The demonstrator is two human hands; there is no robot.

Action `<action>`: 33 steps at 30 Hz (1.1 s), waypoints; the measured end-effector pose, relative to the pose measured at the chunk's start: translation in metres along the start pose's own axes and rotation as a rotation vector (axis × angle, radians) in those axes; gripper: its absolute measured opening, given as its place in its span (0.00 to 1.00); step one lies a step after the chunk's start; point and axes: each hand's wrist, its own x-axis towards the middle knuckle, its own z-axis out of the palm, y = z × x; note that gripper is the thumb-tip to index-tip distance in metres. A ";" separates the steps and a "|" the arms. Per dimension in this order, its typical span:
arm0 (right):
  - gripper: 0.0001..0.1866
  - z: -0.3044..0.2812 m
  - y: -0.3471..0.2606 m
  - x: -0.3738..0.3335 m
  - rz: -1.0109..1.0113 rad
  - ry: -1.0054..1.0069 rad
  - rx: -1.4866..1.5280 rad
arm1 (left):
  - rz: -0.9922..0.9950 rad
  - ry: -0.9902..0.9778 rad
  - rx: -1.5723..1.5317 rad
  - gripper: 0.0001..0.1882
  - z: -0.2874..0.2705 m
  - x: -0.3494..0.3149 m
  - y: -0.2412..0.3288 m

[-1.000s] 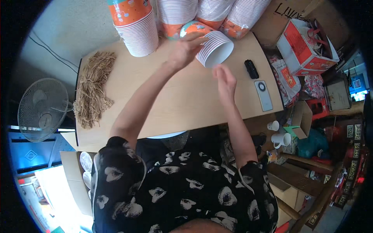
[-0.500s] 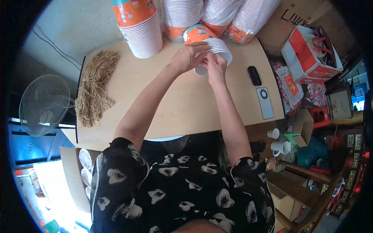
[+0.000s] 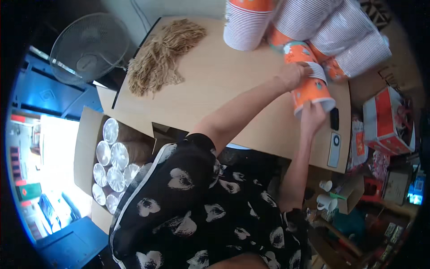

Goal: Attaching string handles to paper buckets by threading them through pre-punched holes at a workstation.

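A short stack of paper cups [image 3: 317, 70] lies on its side on the wooden table, white rims showing and an orange patterned cup wall at its far end. My left hand [image 3: 293, 75] is closed on this stack near the rims. The nearest orange paper cup [image 3: 309, 92] sticks partly out of the stack, its white rim towards me. My right hand [image 3: 312, 117] pinches that rim, thumb and fingers closed; whether the cup's base is still inside the stack is hidden. Behind stand or lean several taller stacks of the same cups [image 3: 307, 18], some in clear wrap.
A bundle of beige yarn [image 3: 163, 56] lies on the table's left [image 3: 224, 85]. A phone [image 3: 334, 150] and a black object [image 3: 334, 119] lie at the right edge. Beyond are a fan [image 3: 89, 49], an open carton [image 3: 85, 157] of wrapped stacks and a red-and-white box [image 3: 387, 119].
My view has swung left, so the table appears further right. My right hand has drawn the nearest cup towards me, baring its orange side; my left hand stays on the stack.
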 end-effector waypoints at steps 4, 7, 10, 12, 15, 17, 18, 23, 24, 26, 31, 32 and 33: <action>0.10 -0.063 -0.030 -0.057 0.084 -0.106 -0.187 | -0.034 -0.026 -0.093 0.13 -0.036 -0.038 0.010; 0.08 -0.061 -0.043 -0.089 -0.032 -0.056 -0.093 | -0.233 0.060 -0.137 0.13 -0.081 -0.100 -0.030; 0.09 -0.046 -0.074 -0.101 -0.362 -0.188 -0.170 | -0.469 0.322 -0.003 0.11 -0.145 -0.163 -0.083; 0.10 -0.023 -0.087 -0.100 -0.532 -0.226 -0.110 | -0.453 0.515 0.220 0.07 -0.194 -0.186 -0.111; 0.11 0.011 -0.101 -0.098 -0.642 -0.269 -0.051 | -0.581 0.603 0.503 0.08 -0.258 -0.212 -0.138; 0.11 0.028 -0.108 -0.098 -0.662 -0.304 -0.078 | -0.746 0.535 0.462 0.11 -0.277 -0.223 -0.147; 0.11 0.035 -0.112 -0.099 -0.674 -0.311 -0.078 | -0.745 0.538 0.462 0.11 -0.280 -0.225 -0.150; 0.11 0.057 -0.118 -0.108 -0.666 -0.443 -0.141 | -0.887 0.453 0.550 0.14 -0.282 -0.231 -0.164; 0.11 0.056 -0.118 -0.109 -0.668 -0.443 -0.145 | -0.887 0.454 0.546 0.14 -0.282 -0.233 -0.166; 0.15 0.055 -0.121 -0.109 -0.670 -0.393 -0.076 | -0.893 0.462 0.582 0.12 -0.283 -0.234 -0.166; 0.18 0.029 -0.133 -0.119 -0.645 -0.331 0.015 | -1.014 0.553 0.264 0.11 -0.279 -0.239 -0.159; 0.18 0.024 -0.136 -0.124 -0.634 -0.347 0.092 | -1.040 0.560 0.217 0.11 -0.281 -0.246 -0.160; 0.14 0.020 -0.139 -0.127 -0.619 -0.403 0.176 | -1.042 0.564 0.220 0.11 -0.284 -0.251 -0.160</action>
